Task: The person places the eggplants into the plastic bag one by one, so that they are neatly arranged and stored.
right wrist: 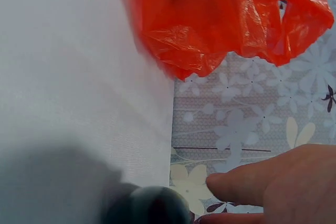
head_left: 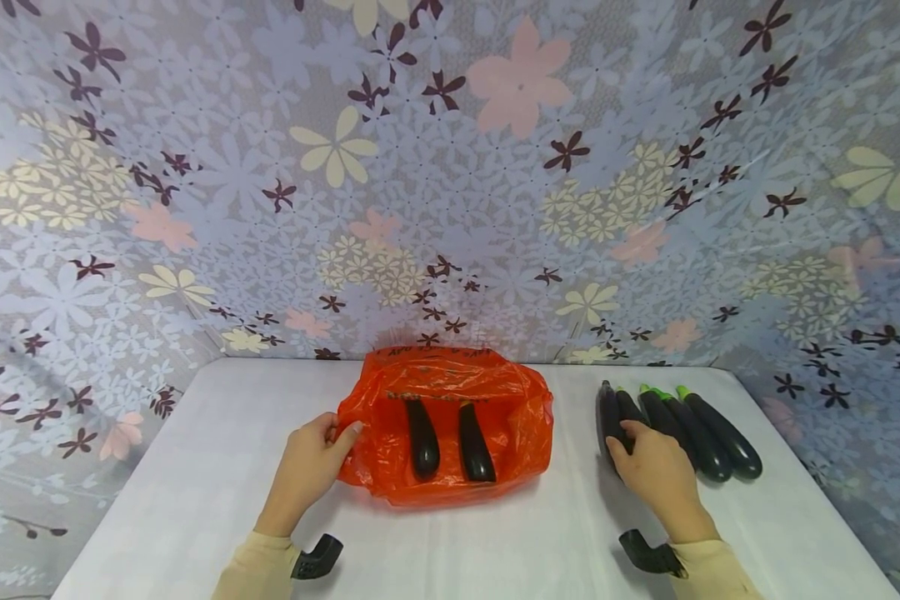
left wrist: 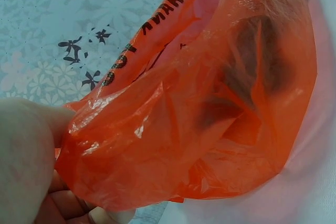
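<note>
An orange-red plastic bag [head_left: 450,492] with black lettering lies on its side, mouth toward me. Two dark eggplants [head_left: 423,437] rest inside it, stems pointing away. My left hand [head_left: 307,458] pinches the bag's left edge between thumb and fingers; in the left wrist view the plastic [left wrist: 131,145] stretches out from that grip. My right hand [head_left: 656,467] is over the leftmost eggplants of a row, thumb and forefinger apart. In the right wrist view a rounded eggplant end [right wrist: 157,205] shows beside the thumb [right wrist: 241,182]; I cannot tell whether the fingers grip it.
Several more eggplants [head_left: 723,433] with green stems lie side by side at the table's right. The white-covered table [head_left: 495,550] backs onto flower-patterned sheeting [head_left: 435,208]. Black camera mounts [head_left: 318,557] sit at both wrists.
</note>
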The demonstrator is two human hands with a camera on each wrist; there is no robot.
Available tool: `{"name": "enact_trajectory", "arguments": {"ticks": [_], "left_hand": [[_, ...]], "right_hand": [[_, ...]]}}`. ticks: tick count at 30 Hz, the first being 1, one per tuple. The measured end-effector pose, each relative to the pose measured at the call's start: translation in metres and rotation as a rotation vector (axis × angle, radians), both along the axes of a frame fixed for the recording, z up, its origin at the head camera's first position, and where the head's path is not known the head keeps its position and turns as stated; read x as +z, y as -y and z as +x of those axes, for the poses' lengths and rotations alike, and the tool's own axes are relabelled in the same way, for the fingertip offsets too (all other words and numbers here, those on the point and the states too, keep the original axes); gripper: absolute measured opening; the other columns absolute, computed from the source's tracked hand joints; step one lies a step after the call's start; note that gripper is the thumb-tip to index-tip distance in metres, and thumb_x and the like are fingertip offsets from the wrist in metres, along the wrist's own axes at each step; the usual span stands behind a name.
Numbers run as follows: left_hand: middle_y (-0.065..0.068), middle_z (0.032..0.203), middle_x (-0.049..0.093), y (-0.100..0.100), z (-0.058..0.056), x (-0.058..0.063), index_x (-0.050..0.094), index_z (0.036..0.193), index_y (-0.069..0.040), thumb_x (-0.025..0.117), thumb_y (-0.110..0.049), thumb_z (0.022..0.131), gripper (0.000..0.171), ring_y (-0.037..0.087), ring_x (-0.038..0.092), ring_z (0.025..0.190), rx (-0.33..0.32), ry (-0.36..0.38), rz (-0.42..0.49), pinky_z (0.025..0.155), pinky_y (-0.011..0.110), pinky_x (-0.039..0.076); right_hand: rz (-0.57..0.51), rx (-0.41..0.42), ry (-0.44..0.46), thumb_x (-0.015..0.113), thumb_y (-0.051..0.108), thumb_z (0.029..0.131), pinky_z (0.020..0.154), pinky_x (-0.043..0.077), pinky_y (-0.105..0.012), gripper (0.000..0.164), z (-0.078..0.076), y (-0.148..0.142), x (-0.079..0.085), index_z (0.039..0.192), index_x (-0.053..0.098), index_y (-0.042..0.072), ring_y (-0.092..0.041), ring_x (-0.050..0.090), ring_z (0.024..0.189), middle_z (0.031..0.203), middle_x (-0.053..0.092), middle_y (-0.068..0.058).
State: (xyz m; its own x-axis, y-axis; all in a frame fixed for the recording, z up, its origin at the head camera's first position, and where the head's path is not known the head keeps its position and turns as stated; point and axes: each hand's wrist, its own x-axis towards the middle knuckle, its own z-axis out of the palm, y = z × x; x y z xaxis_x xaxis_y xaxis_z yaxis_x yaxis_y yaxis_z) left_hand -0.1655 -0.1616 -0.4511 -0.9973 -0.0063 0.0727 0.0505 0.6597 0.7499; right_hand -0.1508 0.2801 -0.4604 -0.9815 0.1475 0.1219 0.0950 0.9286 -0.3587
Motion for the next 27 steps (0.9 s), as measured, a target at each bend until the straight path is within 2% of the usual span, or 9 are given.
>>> {"name": "enact_trajectory", "arguments": {"ticks": [5,12,21,27], "left_hand": [[0.003,0.066,0.047,0.0012,-0.0016,-0.0024,0.055,0.085,-0.007,0.064,-0.03,0.099,0.028,0.017,0.047,0.059,-0.002,-0.014,0.002,0.052,0.025,0.038],[0.002,0.066,0.048,0.0013,-0.0018,-0.0034,0.056,0.086,-0.007,0.064,-0.03,0.099,0.028,0.016,0.047,0.059,-0.004,-0.027,0.01,0.052,0.025,0.039],[0.002,0.065,0.046,0.0003,-0.0012,-0.0016,0.054,0.084,-0.008,0.063,-0.031,0.099,0.029,0.016,0.046,0.059,-0.006,-0.025,0.001,0.052,0.025,0.037],[0.002,0.066,0.048,0.0004,-0.0015,-0.0018,0.056,0.086,-0.008,0.063,-0.031,0.099,0.028,0.016,0.047,0.059,-0.004,-0.014,0.006,0.052,0.026,0.039]], "right_hand": [[0.027,0.02,0.013,0.065,0.018,0.094,0.071,0.053,-0.058,0.043,0.0004,0.0021,-0.0021,0.121,0.06,-0.016,-0.046,0.067,0.082,0.107,0.067,-0.033],[0.041,0.002,0.04,0.066,0.019,0.093,0.075,0.052,-0.059,0.045,-0.0007,0.004,-0.0023,0.12,0.06,-0.017,-0.049,0.066,0.09,0.11,0.066,-0.034],[0.018,-0.037,0.095,0.066,0.025,0.094,0.067,0.055,-0.054,0.052,-0.0029,0.0061,-0.0032,0.123,0.057,-0.018,-0.044,0.068,0.083,0.104,0.067,-0.033],[-0.032,-0.055,0.117,0.065,0.027,0.095,0.074,0.054,-0.057,0.056,-0.0057,0.0049,-0.0063,0.126,0.054,-0.018,-0.048,0.066,0.093,0.112,0.064,-0.035]]}}
